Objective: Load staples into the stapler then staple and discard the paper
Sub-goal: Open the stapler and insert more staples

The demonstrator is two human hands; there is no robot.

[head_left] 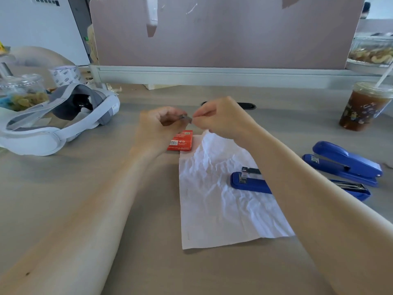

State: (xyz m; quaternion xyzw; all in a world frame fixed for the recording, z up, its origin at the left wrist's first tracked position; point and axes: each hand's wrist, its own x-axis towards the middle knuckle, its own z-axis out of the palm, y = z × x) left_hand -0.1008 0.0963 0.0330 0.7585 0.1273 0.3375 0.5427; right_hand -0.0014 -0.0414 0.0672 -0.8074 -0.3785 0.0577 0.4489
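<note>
The counter (148,262) has open room at lower left and along the bottom of the frame. Crumpled paper (223,209) lies at centre right. An opened stapler (248,182) rests on its right edge, with a second stapler (344,165) farther right. A cup (361,107) of brown drink stands at upper right. Above the red box (181,141) at centre, the left hand (157,126) and right hand (221,118) pinch a staple strip (186,118) between them.

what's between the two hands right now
A short grey strip of staples spans the gap, its ends pinched by the left hand and the right hand. The head view shows it.
</note>
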